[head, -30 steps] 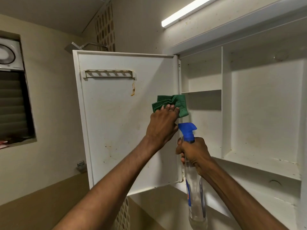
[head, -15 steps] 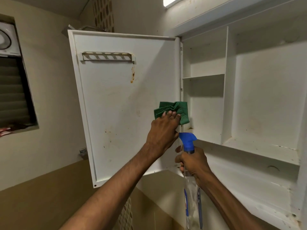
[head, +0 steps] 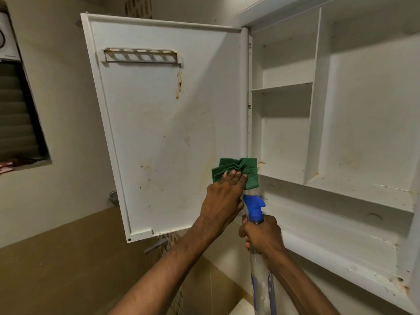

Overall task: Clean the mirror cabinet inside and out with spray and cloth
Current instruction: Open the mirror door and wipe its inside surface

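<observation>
The mirror cabinet filled the right of the view, mounted on the wall above the hands, its shelves and compartments bare and spotted with rust along the lower ledges. Its door stood swung open to the left, inner face toward the person, long axis upright, hinged along its right edge. That face was still marked: a brown drip ran down below the slotted rack near the top, and faint specks lay across the lower half.

The left hand was the nearer one to the door, fingers pressed flat on the green cloth, which lay against the door's lower right, right at the hinge edge. The unwiped stains lay up and to the left of it, so the next strokes would probably have to travel that way.

The right hand sat just below and right of the left, closed around the neck of the spray bottle, held upright with its blue nozzle pointing at the cabinet's lower ledge.
</observation>
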The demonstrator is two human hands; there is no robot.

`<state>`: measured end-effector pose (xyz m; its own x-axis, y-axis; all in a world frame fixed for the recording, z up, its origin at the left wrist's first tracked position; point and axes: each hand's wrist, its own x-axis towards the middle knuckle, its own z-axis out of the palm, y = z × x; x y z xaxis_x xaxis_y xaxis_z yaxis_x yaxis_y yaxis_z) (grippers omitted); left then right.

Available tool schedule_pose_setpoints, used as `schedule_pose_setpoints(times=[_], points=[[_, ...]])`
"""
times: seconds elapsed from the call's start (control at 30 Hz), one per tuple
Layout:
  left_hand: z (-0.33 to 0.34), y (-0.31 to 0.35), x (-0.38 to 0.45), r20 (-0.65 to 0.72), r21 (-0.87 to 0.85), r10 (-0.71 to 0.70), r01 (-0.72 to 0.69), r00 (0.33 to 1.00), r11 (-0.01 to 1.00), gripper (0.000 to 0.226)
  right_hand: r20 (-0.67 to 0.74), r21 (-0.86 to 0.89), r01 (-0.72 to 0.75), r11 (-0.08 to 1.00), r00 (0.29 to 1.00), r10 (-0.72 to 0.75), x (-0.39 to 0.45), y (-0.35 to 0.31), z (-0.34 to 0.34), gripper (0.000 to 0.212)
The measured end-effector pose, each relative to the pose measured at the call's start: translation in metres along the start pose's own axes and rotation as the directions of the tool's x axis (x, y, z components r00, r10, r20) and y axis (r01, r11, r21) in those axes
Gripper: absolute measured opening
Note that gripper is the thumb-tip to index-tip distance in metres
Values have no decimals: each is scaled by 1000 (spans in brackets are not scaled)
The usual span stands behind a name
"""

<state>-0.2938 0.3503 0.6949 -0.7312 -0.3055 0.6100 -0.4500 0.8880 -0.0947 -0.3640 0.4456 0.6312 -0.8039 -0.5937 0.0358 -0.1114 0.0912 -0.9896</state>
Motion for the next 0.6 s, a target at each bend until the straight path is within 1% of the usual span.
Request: schedule_pose_setpoints(times=[0.03,0.17,0.27,0.3,0.37,0.47,0.6], points=[[3,1,-3,9,-6,-3,3,1000,1000,63,-9,-11,-8,1000,1000,7,-2,4,1,3],[14,2,-14,50,-16,-2,3,999,1000,62,21,-15,-43,999,999,43,-8,17,3,18],[22,3,-20,87,-24,-10,12,996,1000,61,2,-2,-68,998,998,68,-9,23,6,10],[24,3,-22,103,-30,-13,16,995,999,62,1,-2,-77,997,997,77,-8,25,7,11],[28,4,-27,138,-35,-11,16,990,999,65,18,5,-89,996,996,89,-8,28,9,18],[34,4,-32,151,-44,-2,9,988,999,72,27,1,-93,996,995,92,-8,30,10,27],[39,7,-39,199,-60,-11,24,980,998,74,-2,2,-99,995,995,99,-13,42,9,31]])
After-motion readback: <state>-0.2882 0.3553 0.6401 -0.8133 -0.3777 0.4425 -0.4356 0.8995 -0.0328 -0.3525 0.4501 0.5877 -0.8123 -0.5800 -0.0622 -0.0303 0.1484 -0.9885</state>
